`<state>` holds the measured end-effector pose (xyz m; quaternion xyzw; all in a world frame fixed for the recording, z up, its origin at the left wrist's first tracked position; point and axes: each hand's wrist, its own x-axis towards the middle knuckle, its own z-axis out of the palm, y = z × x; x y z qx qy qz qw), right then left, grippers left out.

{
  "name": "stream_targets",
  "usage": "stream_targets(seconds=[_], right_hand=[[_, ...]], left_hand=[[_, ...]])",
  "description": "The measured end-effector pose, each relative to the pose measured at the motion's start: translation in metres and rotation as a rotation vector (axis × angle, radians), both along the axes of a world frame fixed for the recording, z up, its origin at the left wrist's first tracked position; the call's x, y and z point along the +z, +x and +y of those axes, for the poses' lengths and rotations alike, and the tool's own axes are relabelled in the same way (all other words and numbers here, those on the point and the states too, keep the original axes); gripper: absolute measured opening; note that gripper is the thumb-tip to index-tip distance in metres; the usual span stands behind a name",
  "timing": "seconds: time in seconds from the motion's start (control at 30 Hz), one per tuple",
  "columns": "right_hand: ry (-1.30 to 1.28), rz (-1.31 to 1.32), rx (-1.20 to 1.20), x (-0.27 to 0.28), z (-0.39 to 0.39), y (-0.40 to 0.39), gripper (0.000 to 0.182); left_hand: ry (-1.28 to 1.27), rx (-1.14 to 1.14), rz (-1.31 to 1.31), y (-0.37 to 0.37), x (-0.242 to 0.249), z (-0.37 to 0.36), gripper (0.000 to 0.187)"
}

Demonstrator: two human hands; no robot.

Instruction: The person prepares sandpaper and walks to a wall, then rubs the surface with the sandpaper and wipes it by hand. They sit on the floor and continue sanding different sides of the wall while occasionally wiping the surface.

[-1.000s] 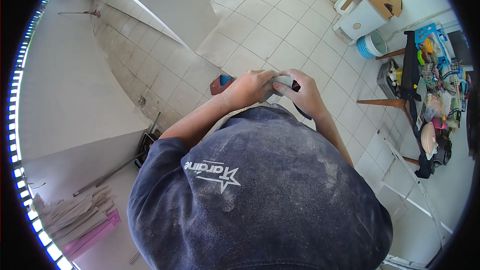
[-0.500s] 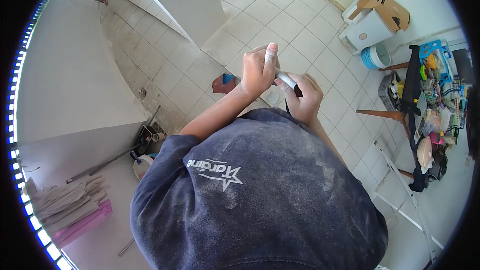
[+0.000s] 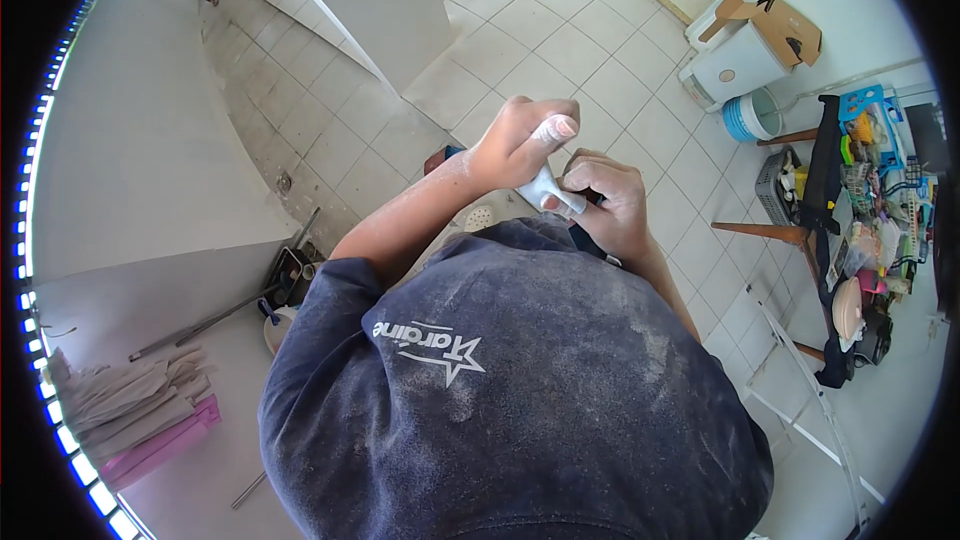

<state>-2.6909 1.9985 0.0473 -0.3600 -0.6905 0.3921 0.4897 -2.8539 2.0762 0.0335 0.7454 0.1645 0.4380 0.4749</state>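
My left hand [image 3: 525, 145] is closed, its thumb smeared with white and laid over the curled fingers. A pale, whitish strip-like piece [image 3: 543, 185] stretches from under this fist down to my right hand [image 3: 610, 202]. The right fingers are curled and the thumb is pressed close against the piece's lower end. What the piece is made of I cannot make out, and both fists hide parts of it. Both hands are in front of my dusty dark blue shirt [image 3: 520, 370], close together.
To the right, a table [image 3: 765, 230] carries many small items, with a grey crate [image 3: 775, 185] and a blue-white bucket [image 3: 750, 115] by it. A cardboard box [image 3: 785, 30] sits on a white appliance. At left lie folded cloths [image 3: 140, 395] and a metal bar [image 3: 205, 328].
My left hand has come slightly down and turned, its thumb now pointing right. My right fingers have curled in more, and the whitish piece now slants downward between the hands.
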Motion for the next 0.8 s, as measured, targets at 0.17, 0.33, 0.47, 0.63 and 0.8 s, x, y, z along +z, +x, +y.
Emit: stream_targets(seconds=[0.17,0.33,0.47,0.63,0.8], right_hand=[[-0.323,0.095,0.043,-0.025,0.008,0.016,0.018],[-0.246,-0.2,-0.11,-0.028,0.013,0.016,0.026],[-0.308,-0.338,-0.055,-0.023,0.006,0.015,0.028],[-0.186,-0.394,-0.086,-0.018,-0.003,0.009,0.022],[0.069,-0.557,0.022,-0.003,-0.005,0.011,0.02]], left_hand=[[-0.211,0.274,0.033,0.01,-0.016,-0.006,0.043],[0.098,0.479,0.413,0.015,-0.013,0.001,0.021],[0.181,0.296,0.457,0.018,0.0,0.0,0.018],[0.078,0.076,0.431,0.014,0.015,0.006,0.026],[-0.022,-0.19,0.235,0.013,0.003,0.009,0.035]])
